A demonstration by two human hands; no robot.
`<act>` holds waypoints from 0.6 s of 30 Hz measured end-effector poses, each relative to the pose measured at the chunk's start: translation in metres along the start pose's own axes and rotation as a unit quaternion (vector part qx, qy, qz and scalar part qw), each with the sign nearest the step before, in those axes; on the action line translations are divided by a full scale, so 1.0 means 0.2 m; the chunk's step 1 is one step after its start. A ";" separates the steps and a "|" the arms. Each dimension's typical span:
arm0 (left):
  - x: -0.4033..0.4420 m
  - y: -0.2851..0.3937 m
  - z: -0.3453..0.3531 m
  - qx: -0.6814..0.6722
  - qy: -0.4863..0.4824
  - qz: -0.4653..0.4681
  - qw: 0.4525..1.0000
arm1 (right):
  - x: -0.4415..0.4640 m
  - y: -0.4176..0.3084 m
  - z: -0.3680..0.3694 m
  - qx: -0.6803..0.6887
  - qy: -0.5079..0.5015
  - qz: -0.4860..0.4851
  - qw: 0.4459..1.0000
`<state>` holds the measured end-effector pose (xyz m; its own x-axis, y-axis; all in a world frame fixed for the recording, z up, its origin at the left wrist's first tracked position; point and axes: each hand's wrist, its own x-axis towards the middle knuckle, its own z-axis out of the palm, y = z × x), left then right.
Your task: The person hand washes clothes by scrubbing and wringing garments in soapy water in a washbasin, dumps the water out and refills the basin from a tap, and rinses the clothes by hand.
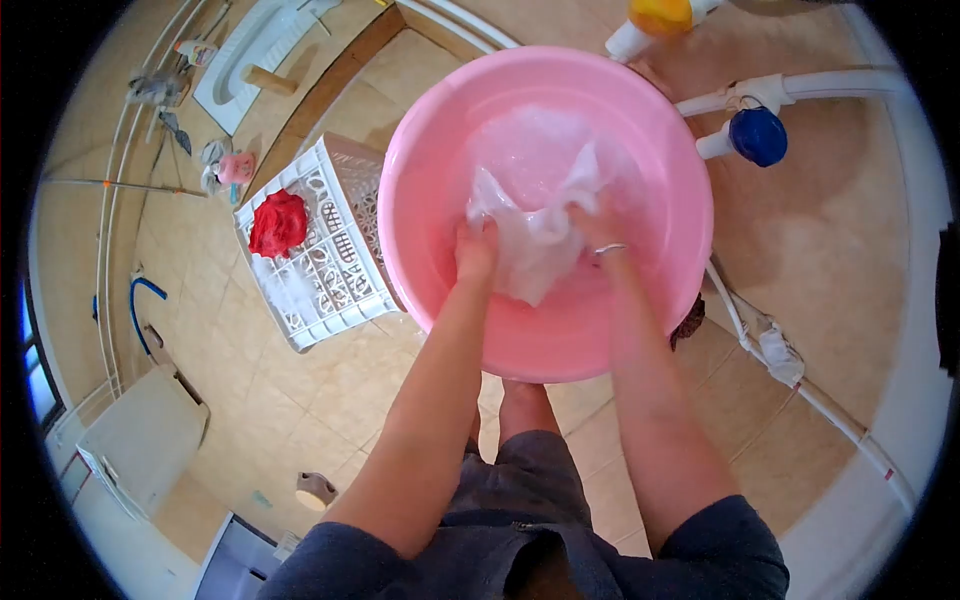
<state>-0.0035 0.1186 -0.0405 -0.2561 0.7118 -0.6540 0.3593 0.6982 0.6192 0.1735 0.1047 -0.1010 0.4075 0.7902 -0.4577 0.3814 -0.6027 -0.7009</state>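
A large pink basin (428, 190) holds sudsy water and a white cloth (532, 255) that lies partly in the foam. My left hand (477, 248) is at the cloth's left edge, its fingers closed on the fabric. On the right side, my right hand (598, 228), with a bracelet at the wrist, grips a bunched fold of the same cloth. Foam (530, 130) covers the water beyond both hands. Some fingertips are hidden by cloth and suds.
Left of the basin, a white plastic crate (340, 245) bears a red cloth (278, 223) and suds. White pipes with a blue valve knob (757, 137) and a yellow one (660, 14) run at the right. A squat toilet (250, 60) is at the upper left.
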 end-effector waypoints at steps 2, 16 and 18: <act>0.07 -0.01 0.07 -0.169 -0.024 -0.194 0.966 | -0.07 -0.06 0.17 0.052 -0.130 -0.029 0.990; 0.10 -0.01 -0.05 0.273 0.049 0.174 0.945 | 0.00 -0.19 -0.28 -0.226 -0.238 0.091 0.940; 0.09 0.04 -0.03 0.361 0.132 0.265 0.885 | 0.05 -0.15 -0.22 -0.148 -0.189 0.222 0.945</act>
<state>-0.0097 0.1373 -0.0446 -0.0473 0.9839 -0.1726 0.9462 0.0995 0.3079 0.2018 0.1253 -0.0609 0.2775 0.4022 -0.8725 0.4805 -0.8445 -0.2366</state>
